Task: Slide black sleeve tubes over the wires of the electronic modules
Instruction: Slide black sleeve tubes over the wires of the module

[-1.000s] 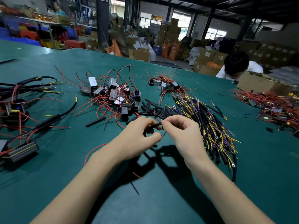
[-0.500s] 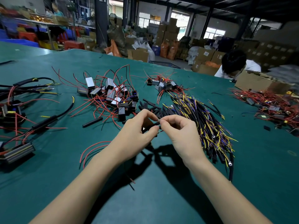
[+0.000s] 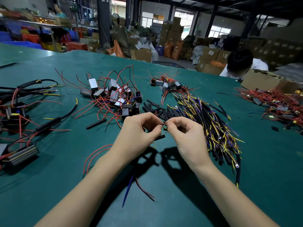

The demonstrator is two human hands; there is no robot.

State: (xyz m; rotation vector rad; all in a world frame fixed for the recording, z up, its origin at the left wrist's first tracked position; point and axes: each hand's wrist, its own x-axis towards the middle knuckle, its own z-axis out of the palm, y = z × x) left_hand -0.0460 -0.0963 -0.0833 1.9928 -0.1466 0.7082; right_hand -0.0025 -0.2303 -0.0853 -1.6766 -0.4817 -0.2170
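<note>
My left hand pinches a short black sleeve tube whose end pokes out below its fingers. My right hand pinches thin red wire ends between thumb and forefinger, right beside the left fingertips. Red wires loop out under my left wrist, and a blue and a dark red wire trail toward me between my forearms. Loose black sleeve tubes lie just beyond my hands. A heap of grey and black modules with red wires sits to the far left of them.
A thick bundle of sleeved yellow, purple and black wires lies right of my right hand. Finished sleeved modules lie at the left edge. A single black tube rests nearby. Another person bends over a cardboard box at the far right.
The hands rose slightly and shifted apart at the fingertips. The black tube now sticks out below the left fingers, and a blue and a red wire have come into view between the forearms.
</note>
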